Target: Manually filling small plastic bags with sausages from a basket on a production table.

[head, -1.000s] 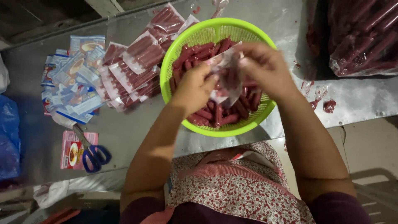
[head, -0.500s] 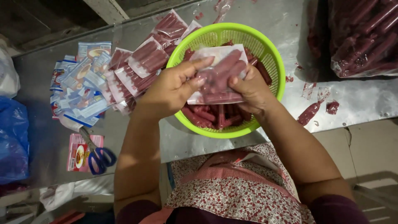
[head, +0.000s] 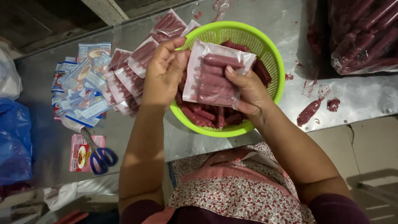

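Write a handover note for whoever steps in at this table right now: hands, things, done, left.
Left hand: fingers pinch the left edge of a clear pouch of red sausages.
Right hand: supports the same pouch from the right, thumb on its front.
The pouch is held flat above the green basket, which holds loose sausages.
Done: filled pouches lie stacked left of the basket.
Left: loose sausages remain in the basket; empty printed bags and scissors lie further left; one stray sausage lies on the table.

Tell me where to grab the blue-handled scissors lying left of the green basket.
Take the blue-handled scissors by the two handle loops at the near end, coming from above; they lie flat on the metal table, blades pointing away under the printed packets.
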